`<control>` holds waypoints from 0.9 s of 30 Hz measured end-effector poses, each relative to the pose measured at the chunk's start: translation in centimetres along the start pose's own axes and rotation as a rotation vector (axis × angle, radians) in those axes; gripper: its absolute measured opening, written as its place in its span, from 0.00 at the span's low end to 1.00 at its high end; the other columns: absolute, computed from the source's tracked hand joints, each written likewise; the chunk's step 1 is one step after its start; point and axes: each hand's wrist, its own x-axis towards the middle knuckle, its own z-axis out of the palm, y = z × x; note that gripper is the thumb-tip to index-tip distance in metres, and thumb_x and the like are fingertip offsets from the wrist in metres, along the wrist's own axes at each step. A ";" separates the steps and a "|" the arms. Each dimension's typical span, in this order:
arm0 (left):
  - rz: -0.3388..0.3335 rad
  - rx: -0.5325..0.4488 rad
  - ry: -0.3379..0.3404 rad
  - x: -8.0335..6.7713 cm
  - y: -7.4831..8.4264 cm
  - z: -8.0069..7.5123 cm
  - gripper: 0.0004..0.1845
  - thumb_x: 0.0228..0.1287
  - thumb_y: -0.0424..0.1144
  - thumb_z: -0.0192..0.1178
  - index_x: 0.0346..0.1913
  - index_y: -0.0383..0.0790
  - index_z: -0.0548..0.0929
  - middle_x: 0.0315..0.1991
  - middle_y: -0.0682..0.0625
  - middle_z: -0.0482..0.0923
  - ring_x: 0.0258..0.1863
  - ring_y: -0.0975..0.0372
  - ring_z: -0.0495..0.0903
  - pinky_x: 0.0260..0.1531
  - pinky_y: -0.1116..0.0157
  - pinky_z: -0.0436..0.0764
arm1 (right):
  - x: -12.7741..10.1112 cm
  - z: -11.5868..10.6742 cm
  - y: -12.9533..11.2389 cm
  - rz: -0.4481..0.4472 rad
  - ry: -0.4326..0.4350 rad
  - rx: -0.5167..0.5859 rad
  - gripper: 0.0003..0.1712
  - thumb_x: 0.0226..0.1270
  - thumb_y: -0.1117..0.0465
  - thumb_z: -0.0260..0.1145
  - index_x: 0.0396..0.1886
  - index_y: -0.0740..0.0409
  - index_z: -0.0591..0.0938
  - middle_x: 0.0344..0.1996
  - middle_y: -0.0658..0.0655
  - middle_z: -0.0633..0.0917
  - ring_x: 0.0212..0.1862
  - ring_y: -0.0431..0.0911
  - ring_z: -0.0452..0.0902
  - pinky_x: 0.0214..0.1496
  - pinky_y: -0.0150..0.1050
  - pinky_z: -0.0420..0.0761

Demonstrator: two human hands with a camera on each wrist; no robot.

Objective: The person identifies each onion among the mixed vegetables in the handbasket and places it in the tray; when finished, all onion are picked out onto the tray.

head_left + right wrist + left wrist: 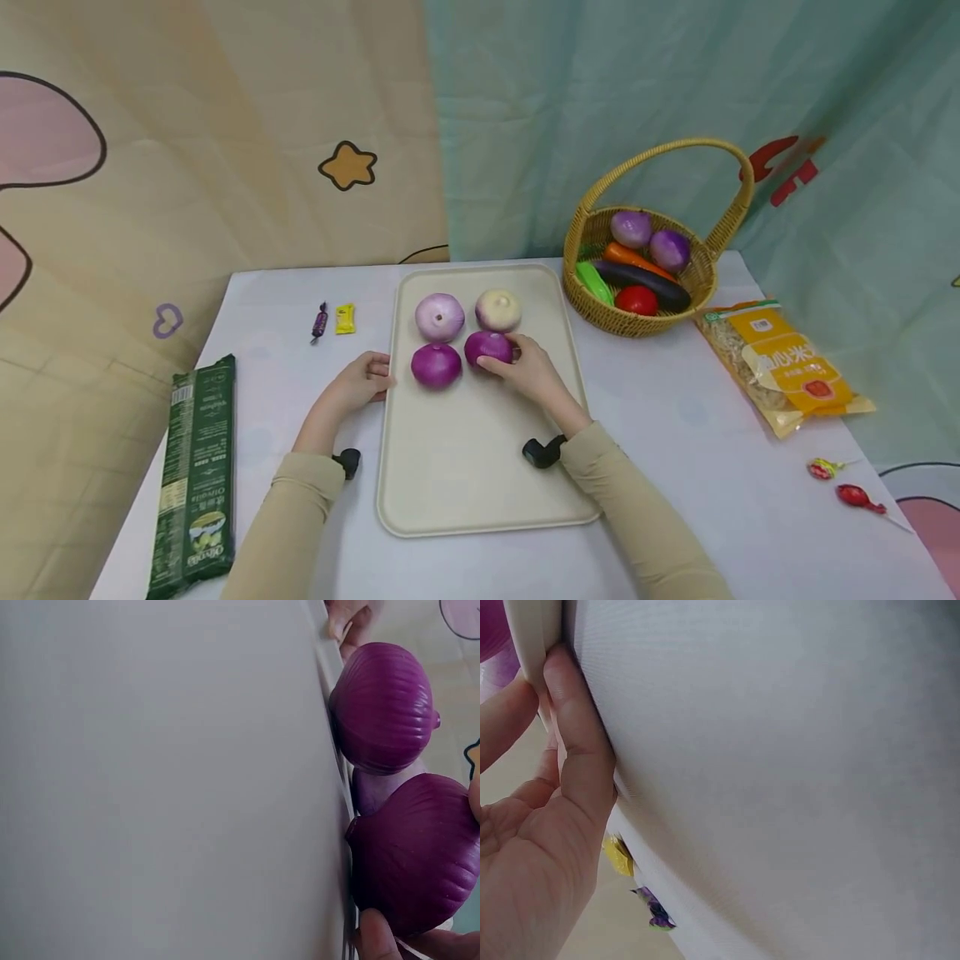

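A cream tray [487, 475] lies on the white table. My left hand [358, 385] pinches its left rim between thumb and fingers; the left wrist view shows a fingertip [561, 671] against the rim. My right hand [534, 371] grips a dark purple onion [486, 347] on the tray, thumb on the near side and fingers on the far side. Left of it sits another dark purple onion [436, 367], untouched. Behind these two stand a pale purple bulb [440, 317] and a white bulb with a purple underside [498, 310].
A wicker basket [573, 287] of vegetables, including an eggplant [641, 283], stands at the back right. Beside it lies a yellow food packet [795, 367], with two lollipops [855, 497] nearer. On the left are a green pasta packet [195, 475] and two wrapped candies [344, 318].
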 end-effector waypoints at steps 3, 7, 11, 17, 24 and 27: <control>-0.001 0.002 0.003 0.0 0.0 -0.1 0.25 0.72 0.31 0.54 0.67 0.29 0.62 0.52 0.38 0.70 0.46 0.57 0.76 0.47 0.65 0.85 | 0.0 0.0 0.0 0.004 0.008 -0.012 0.44 0.61 0.41 0.70 0.67 0.64 0.70 0.57 0.65 0.78 0.57 0.54 0.75 0.59 0.49 0.79; 0.000 0.005 0.004 0.0 0.1 0.0 0.25 0.72 0.31 0.54 0.67 0.29 0.63 0.51 0.38 0.70 0.45 0.57 0.76 0.47 0.64 0.85 | -0.1 -0.1 0.1 0.023 -0.001 -0.009 0.44 0.61 0.43 0.70 0.69 0.65 0.69 0.58 0.66 0.76 0.58 0.56 0.74 0.61 0.49 0.79; -0.001 0.004 0.003 0.0 0.1 0.1 0.25 0.72 0.31 0.54 0.68 0.29 0.63 0.51 0.38 0.70 0.45 0.58 0.76 0.48 0.64 0.85 | -0.3 -0.5 0.1 0.006 -0.018 -0.012 0.45 0.62 0.44 0.70 0.70 0.66 0.67 0.61 0.67 0.74 0.61 0.57 0.73 0.63 0.50 0.78; -0.008 0.010 0.008 -0.2 0.2 0.0 0.25 0.72 0.31 0.54 0.68 0.29 0.63 0.52 0.37 0.70 0.46 0.57 0.77 0.49 0.63 0.85 | -0.4 -2.4 -0.7 -0.017 -0.031 -0.018 0.44 0.63 0.44 0.69 0.71 0.62 0.66 0.67 0.63 0.71 0.67 0.58 0.69 0.67 0.52 0.75; -0.011 -0.001 0.006 -0.2 0.0 0.0 0.25 0.72 0.31 0.54 0.68 0.30 0.63 0.52 0.38 0.70 0.46 0.57 0.77 0.49 0.63 0.85 | 0.1 -9.3 -1.3 -0.103 0.095 0.006 0.36 0.68 0.47 0.65 0.69 0.62 0.70 0.65 0.64 0.74 0.67 0.59 0.69 0.67 0.54 0.75; 0.011 -0.006 0.000 -0.1 -0.1 0.0 0.25 0.72 0.31 0.54 0.68 0.28 0.62 0.52 0.37 0.70 0.46 0.57 0.76 0.49 0.63 0.85 | 0.5 -13.1 -1.0 -0.110 0.211 0.007 0.35 0.69 0.45 0.64 0.67 0.62 0.72 0.64 0.64 0.76 0.66 0.58 0.70 0.68 0.54 0.73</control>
